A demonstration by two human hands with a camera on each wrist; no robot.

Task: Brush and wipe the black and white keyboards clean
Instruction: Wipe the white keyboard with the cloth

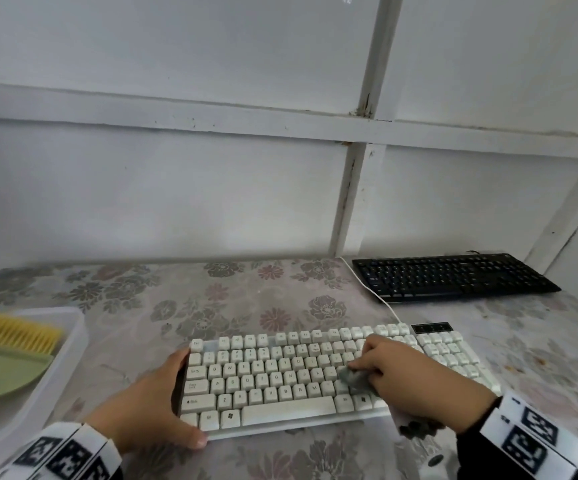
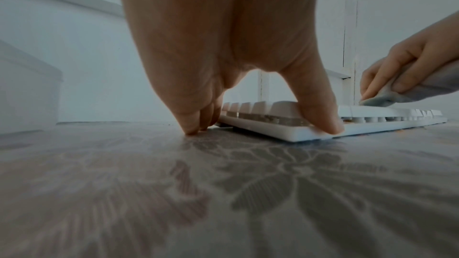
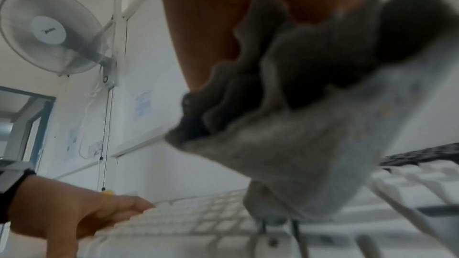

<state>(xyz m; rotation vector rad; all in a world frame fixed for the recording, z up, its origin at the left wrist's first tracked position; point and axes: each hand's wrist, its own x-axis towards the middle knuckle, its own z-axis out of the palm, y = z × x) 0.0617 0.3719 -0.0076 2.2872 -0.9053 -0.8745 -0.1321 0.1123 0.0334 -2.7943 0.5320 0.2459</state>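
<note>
Our left hand [image 1: 149,407] clamps the white keyboard [image 1: 315,375] on the counter [image 1: 211,299] while our right hand [image 1: 408,379] rubs a pinched grey cloth [image 1: 353,377] across its keys; the black keyboard [image 1: 453,277] waits behind, its state unclear.

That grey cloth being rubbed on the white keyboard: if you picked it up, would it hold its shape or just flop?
Probably floppy: the grey cloth bunches into soft folds in the right hand and a loose end trails off the white keyboard. It looks light, since a few fingers hold it. It seems unlikely to slip, looking fuzzy rather than slick.
</note>
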